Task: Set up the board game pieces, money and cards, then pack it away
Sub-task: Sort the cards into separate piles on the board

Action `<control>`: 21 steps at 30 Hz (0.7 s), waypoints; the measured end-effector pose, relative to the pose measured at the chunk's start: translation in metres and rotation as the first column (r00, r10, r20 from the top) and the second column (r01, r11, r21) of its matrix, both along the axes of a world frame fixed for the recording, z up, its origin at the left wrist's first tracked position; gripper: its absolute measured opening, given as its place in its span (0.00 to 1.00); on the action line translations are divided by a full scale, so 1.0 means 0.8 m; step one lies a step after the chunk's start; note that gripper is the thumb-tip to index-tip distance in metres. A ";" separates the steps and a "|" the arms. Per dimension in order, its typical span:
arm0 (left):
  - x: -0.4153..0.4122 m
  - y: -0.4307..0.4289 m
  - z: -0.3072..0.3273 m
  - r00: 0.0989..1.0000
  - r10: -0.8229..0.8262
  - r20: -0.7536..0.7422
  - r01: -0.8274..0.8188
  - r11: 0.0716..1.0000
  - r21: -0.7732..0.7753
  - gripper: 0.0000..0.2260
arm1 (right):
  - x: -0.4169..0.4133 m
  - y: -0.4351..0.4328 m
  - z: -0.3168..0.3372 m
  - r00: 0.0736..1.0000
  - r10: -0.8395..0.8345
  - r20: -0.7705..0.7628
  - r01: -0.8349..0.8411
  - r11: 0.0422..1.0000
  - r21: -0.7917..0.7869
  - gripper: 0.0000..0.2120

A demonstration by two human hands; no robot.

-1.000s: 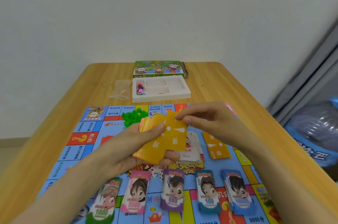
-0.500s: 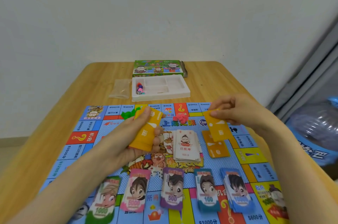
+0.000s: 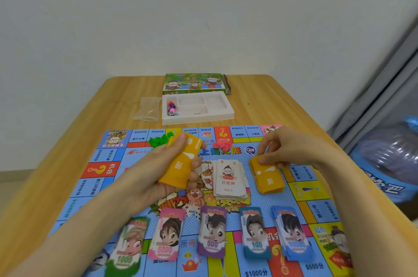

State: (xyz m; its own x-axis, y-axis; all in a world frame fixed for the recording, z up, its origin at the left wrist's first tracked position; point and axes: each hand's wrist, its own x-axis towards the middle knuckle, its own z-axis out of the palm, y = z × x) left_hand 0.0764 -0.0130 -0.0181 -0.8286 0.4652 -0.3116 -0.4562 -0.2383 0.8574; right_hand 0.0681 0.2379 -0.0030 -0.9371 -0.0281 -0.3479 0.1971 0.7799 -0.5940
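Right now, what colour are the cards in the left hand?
Cards: orange, white marks; head view.

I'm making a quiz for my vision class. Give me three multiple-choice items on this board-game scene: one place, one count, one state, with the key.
1. Where does the white tray lie? A) on the table, between the green box and the game board; B) on the floor; C) on a chair.
2. How many money stacks lie in the near row? A) three; B) four; C) five.
3. What is the left hand doing? A) lying flat and empty; B) gripping a stack of orange cards; C) holding dice.
Key: 1 A, it sits on bare wood beyond the board; 2 C, five stacks lie side by side; 3 B, thumb and fingers wrap the cards.
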 end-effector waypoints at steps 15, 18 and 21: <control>-0.002 0.000 -0.001 0.999 0.008 0.045 -0.009 1.000 0.018 0.22 | -0.004 -0.002 -0.013 0.998 0.038 -0.040 -0.028 0.972 0.234 0.10; -0.002 0.001 0.000 0.998 0.015 0.063 -0.018 0.999 0.040 0.20 | -0.003 -0.002 -0.013 0.996 0.051 -0.073 -0.028 0.961 0.275 0.11; 0.001 0.000 0.003 0.997 -0.015 0.078 0.009 0.996 0.084 0.16 | -0.004 -0.004 -0.014 0.990 0.033 -0.140 0.007 0.962 0.273 0.12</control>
State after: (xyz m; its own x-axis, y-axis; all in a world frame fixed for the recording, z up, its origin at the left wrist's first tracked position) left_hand 0.0769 -0.0128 -0.0156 -0.7975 0.5021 -0.3346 -0.5243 -0.3020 0.7962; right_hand 0.0648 0.2347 -0.0144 -0.9775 0.0366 -0.2078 0.1151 0.9178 -0.3800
